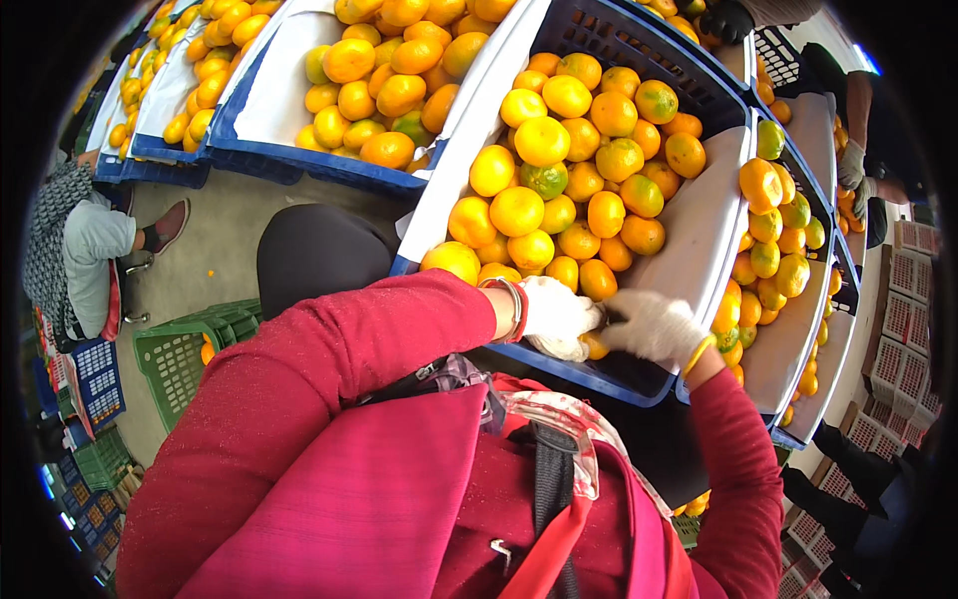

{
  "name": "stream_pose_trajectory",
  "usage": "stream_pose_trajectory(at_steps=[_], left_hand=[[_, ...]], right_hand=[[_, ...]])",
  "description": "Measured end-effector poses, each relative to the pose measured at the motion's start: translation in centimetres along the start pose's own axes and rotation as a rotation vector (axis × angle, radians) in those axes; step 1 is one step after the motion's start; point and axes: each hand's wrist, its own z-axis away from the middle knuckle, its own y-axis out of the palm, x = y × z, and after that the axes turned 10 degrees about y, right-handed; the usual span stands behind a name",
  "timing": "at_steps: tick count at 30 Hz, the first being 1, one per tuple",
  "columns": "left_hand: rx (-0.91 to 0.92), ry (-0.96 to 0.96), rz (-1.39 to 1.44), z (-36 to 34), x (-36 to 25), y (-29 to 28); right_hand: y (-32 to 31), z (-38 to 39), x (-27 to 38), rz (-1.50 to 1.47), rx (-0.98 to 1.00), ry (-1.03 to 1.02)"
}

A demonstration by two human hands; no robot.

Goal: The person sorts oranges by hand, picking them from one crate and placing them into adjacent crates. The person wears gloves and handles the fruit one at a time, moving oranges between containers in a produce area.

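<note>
At the near end of a paper-lined blue crate (579, 371), both my hands work close together in white gloves. My left hand (559, 317) is curled closed, its fingertips out of sight. Facing it, my right hand (654, 325) has its fingers bent inward; whatever they grip is hidden. A mandarin (595, 346) shows partly between and below the two gloves. Just beyond them lies a heap of mandarins (559, 165), mostly orange with several green-tinged ones. One orange mandarin (598, 281) rests right by my gloves.
More lined crates hold mandarins (399, 90) at the left and mandarins (768, 250) at the right. A green crate (200, 349) stands on the floor at left, near a seated person (95, 240). A co-worker's gloved hands (856, 175) are at far right, beside stacked pale crates (903, 329).
</note>
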Motion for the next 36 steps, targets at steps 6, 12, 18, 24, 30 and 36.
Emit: stream_pose_trajectory(at_steps=[6, 12, 18, 24, 30, 36], left_hand=[[-0.033, 0.03, -0.009, -0.2, 0.2, 0.6], [0.03, 0.001, -0.009, -0.1, -0.1, 0.1], [-0.028, 0.033, -0.021, -0.2, 0.6, 0.7], [0.042, 0.023, -0.03, -0.5, 0.4, -0.1], [0.087, 0.028, -0.084, -0.7, 0.6, -0.6], [0.009, 0.028, -0.03, -1.5, 0.1, -1.2]], right_hand=[[-1.3, -8.1, 1.4, -0.077, -0.687, 0.144], [-1.0, -11.3, 3.3, -0.062, -0.62, 0.351], [-0.9, -4.4, -2.0, -1.405, -0.237, -0.056], [0.4, 0.8, -4.0, -1.374, -0.235, -0.141], [-0.5, 4.1, -0.5, 0.275, -0.398, -0.067], [3.0, 2.9, -1.2, 0.019, -0.254, -0.006]])
